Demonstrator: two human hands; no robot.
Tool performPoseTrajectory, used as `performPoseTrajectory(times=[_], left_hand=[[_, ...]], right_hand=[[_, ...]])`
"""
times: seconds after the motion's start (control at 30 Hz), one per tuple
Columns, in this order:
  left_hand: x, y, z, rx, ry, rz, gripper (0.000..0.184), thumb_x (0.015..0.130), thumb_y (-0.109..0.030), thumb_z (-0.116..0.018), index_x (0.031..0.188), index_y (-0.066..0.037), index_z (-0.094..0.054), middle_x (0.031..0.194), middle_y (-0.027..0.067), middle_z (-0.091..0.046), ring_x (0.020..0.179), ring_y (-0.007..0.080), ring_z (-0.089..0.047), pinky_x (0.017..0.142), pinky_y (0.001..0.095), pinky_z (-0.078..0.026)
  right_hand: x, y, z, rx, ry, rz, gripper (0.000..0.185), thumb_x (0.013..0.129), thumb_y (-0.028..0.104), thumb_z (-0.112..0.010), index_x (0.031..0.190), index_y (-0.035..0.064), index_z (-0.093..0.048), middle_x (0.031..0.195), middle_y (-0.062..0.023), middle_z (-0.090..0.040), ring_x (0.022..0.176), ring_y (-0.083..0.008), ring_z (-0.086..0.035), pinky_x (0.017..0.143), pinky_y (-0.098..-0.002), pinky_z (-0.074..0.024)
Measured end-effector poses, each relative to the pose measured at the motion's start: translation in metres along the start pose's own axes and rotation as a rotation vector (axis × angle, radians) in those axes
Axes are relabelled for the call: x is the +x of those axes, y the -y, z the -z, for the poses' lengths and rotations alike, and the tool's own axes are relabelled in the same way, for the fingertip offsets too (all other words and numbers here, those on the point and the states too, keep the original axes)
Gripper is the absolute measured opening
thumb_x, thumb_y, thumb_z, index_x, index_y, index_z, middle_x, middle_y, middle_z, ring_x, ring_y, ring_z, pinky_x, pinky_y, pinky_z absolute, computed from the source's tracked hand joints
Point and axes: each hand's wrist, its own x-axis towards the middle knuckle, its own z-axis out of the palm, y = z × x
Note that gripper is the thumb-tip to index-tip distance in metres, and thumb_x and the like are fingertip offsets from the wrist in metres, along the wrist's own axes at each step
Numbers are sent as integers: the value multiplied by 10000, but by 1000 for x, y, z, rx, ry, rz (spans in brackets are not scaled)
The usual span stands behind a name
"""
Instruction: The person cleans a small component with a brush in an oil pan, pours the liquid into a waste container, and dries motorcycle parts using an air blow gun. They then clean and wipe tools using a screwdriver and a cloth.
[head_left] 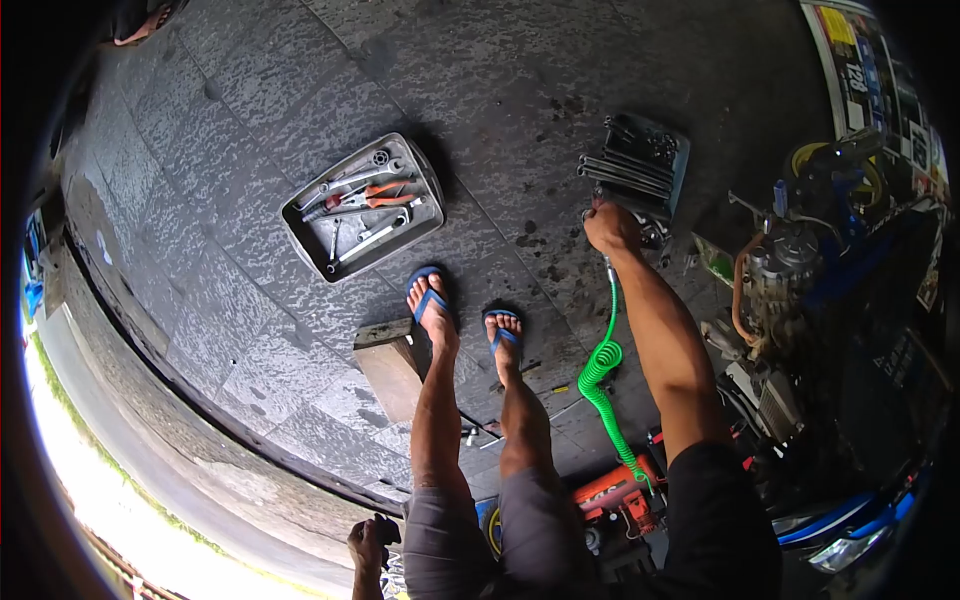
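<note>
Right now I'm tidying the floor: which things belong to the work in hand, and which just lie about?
Seemingly in use:
- green coiled hose, at the right hand
- dark tray beside that hand

Seemingly lying about:
- grey tool tray
- wooden block

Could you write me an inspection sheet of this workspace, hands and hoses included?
Surface: dark tiled floor, with dark stains.
Job's things: gray tray of wrenches and orange-handled pliers; dark tray with long metal rods.
Clutter: block near the left foot; small yellow item on the floor.
Right hand: closed at the hose's end beside the dark tray; what it grips is mostly hidden.
Left hand: low, at a dark item too unclear to name.
Cables: green coiled hose, running to the red machine.
Surroundings: exposed engine at right; road at lower left; another person's foot at upper left.
</note>
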Motion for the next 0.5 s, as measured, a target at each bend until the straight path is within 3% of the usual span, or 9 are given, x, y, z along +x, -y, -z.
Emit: performPoseTrajectory(times=[0.07, 0.5], left_hand=[[3, 4, 1, 83, -80, 12, 461, 957, -421, -564, 858, 26, -618, 645, 40, -613, 557, 75, -497, 488, 253, -363], [4, 17, -4, 28, -109, 137, 408, 948, -371, -582, 938, 34, -632, 662, 6, -582, 572, 67, -474, 499, 258, -357]], right_hand=[[-8, 18, 11, -7, 0, 23, 370, 904, 313, -524, 1087, 44, -701, 1194, -216, -649, 1118, -400, -618, 936, -463, -500], [9, 52, 11, -154, -21, -45, 361, 900, 310, -520, 1097, 69, -703, 1187, -178, -664, 1095, -353, -645, 907, -418, -528]])
